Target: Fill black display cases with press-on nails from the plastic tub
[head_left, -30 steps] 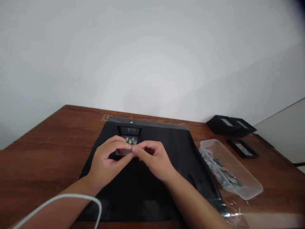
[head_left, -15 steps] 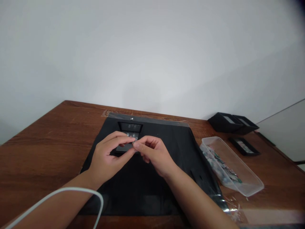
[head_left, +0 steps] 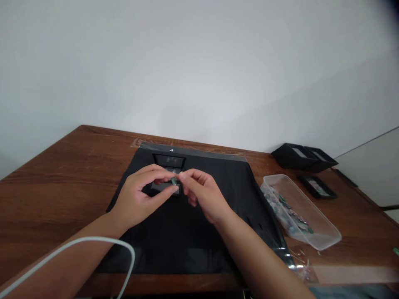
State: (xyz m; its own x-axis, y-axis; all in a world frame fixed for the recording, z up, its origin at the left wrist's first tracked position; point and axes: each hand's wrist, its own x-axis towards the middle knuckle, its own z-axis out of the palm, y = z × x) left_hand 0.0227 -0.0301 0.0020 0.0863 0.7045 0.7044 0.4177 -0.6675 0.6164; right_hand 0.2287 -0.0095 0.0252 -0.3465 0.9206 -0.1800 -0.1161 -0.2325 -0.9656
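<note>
My left hand (head_left: 139, 193) holds a small green piece (head_left: 173, 181) between the tips of its index finger and thumb; the piece is too small to name. Right beside it, the thumb and index finger of my right hand (head_left: 201, 191) are pinched together, touching the left index fingertip. What the right pinch grips is hidden. Behind and below the fingers is a small open black box (head_left: 170, 161) with a raised lid, its inside mostly covered by my left hand. The box lies on a black sheet (head_left: 193, 232).
To the right, a clear plastic tub (head_left: 307, 207) holds many small mixed pieces. Black boxes (head_left: 294, 157) stand by the wall, with a flat black tray (head_left: 317, 187) in front. A white cable (head_left: 93, 238) loops over my left forearm. The table (head_left: 62, 187) is brown wood.
The left thumb has moved down, away from the index finger, and the green piece now shows between them. The right fingertips have shifted slightly up. The whole view has moved a little.
</note>
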